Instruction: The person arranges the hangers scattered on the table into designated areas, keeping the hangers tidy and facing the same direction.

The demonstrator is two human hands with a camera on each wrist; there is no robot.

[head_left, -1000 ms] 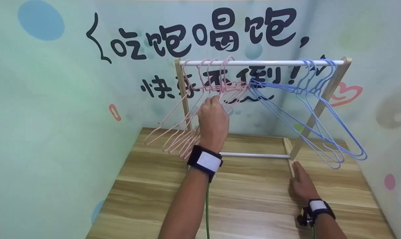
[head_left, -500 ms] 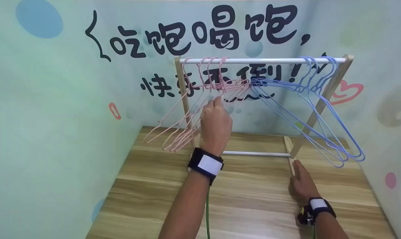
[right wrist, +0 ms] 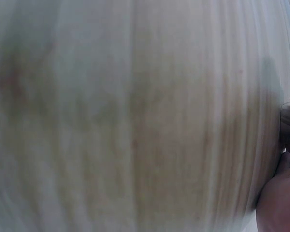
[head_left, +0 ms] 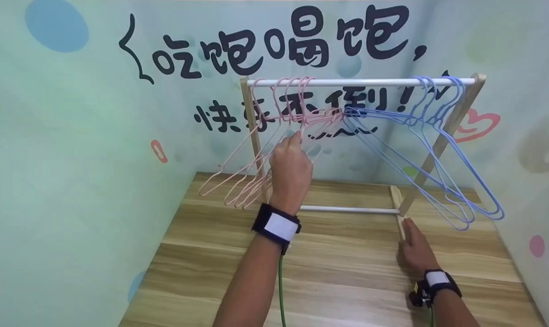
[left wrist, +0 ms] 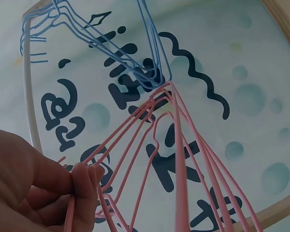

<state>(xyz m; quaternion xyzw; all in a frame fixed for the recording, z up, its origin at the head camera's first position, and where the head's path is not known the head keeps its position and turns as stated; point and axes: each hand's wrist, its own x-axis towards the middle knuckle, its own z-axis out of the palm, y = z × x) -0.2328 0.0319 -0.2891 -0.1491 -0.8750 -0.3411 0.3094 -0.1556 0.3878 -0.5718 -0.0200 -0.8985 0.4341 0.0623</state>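
Observation:
My left hand (head_left: 291, 170) pinches the shoulder wire of the front pink hanger (left wrist: 182, 183) just below its neck, between thumb and fingertips. That hanger's hook is over the white top rail (head_left: 361, 82) of a small wooden clothes rack (head_left: 439, 145). Several pink hangers (head_left: 231, 156) hang behind it toward the rail's left end. Blue hangers (head_left: 470, 177) hang at the right end, their inner corners meeting the pink ones mid-rack. My right hand (head_left: 419, 252) holds the front end of the rack's right foot (right wrist: 288, 123), thumb on one side and fingers on the other.
The rack stands on a wood-grain table (head_left: 347, 277) close to the printed back wall (head_left: 265, 27). A lower white bar (head_left: 347, 209) joins its two sides. Side walls enclose the table left and right. A green cable (head_left: 281, 290) trails from the left wrist strap.
The front pink hanger's hook has settled from a tilt to hanging on the rail, and the pink hangers' lower corners have drawn together. The left hand shifted slightly; the right hand stayed put.

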